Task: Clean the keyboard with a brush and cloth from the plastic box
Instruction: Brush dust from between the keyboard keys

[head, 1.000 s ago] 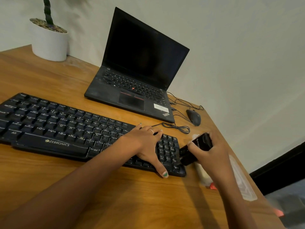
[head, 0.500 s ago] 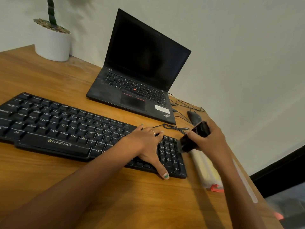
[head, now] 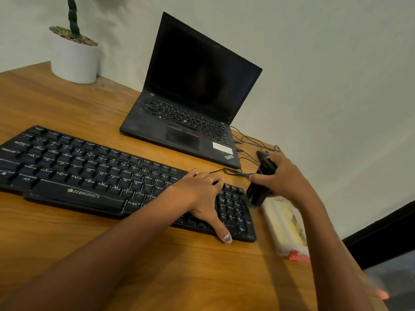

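Brush (head: 260, 185) moved up, flat black keyboard (head: 89, 173)

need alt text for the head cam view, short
A person's right hand grips a black brush at the right end of a black keyboard, while the left hand rests flat on its keys. A plastic box, open laptop and potted plant share the wooden desk.

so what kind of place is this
Probably a home or office desk: a wooden table against a plain wall, with an open laptop, an external keyboard, a mouse and a potted plant.
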